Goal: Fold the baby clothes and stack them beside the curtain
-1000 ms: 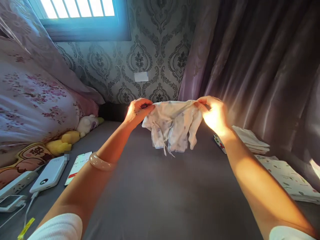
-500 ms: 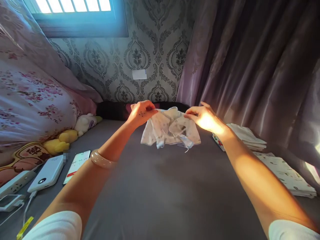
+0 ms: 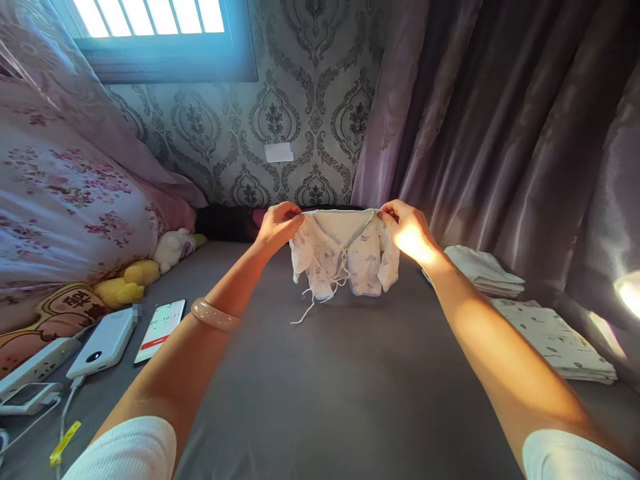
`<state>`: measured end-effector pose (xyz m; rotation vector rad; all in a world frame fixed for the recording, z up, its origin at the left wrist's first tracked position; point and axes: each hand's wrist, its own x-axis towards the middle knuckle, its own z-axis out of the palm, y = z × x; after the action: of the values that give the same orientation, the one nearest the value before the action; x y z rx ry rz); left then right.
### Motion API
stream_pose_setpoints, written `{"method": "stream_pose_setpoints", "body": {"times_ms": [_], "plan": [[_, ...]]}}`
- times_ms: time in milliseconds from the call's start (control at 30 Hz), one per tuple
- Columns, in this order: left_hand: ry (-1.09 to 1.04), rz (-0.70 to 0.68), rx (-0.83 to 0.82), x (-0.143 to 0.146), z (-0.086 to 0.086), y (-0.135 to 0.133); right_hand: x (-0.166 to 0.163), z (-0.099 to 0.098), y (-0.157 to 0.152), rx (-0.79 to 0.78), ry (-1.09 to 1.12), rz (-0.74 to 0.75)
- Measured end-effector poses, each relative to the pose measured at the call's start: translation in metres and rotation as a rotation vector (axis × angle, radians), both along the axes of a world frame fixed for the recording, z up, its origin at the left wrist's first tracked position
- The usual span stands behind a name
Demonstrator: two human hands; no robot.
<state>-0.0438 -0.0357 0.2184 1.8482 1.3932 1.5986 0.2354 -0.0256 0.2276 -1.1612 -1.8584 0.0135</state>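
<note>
A small white baby top (image 3: 367,263) with a light blue-grey print, a blue-edged neckline and tie strings hangs over the grey bed sheet (image 3: 320,393). My left hand (image 3: 281,225) pinches its left shoulder. At the opposite shoulder, the fingers of my right hand (image 3: 404,227) are closed on the fabric. Between both hands the neckline is drawn straight across. The loose strings (image 3: 310,303) dangle in front, with one trailing down to the left.
On the right lie a folded white cloth stack (image 3: 483,270) and a folded patterned cloth stack (image 3: 555,340). At left are a phone (image 3: 160,330), a white power bank (image 3: 103,343), a power strip (image 3: 37,367) and plush toys (image 3: 135,277). A patterned wall and curtains (image 3: 450,133) stand behind.
The top was bunched and slack; now it hangs spread with its neckline stretched and strings swinging left. Both hands have moved slightly, still gripping the shoulders.
</note>
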Motion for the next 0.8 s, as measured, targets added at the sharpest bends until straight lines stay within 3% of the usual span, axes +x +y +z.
{"method": "stream_pose_setpoints", "body": {"times_ms": [267,500,667,733,800], "plan": [[0.154,0.052,0.13,-0.003,-0.001,-0.025,-0.001,-0.006,-0.021,0.044,-0.079,-0.086],[0.429,0.148,0.31,-0.016,-0.012,-0.089,0.001,-0.014,-0.082,0.048,-0.191,-0.149],[0.58,0.218,0.396,-0.03,0.014,-0.126,0.014,0.007,-0.114,0.132,-0.218,-0.046],[0.573,0.215,0.359,-0.033,0.027,-0.127,0.016,0.015,-0.113,0.12,-0.188,-0.005],[0.553,0.187,0.285,-0.034,0.028,-0.119,0.015,0.015,-0.103,0.052,-0.176,0.017]]}}
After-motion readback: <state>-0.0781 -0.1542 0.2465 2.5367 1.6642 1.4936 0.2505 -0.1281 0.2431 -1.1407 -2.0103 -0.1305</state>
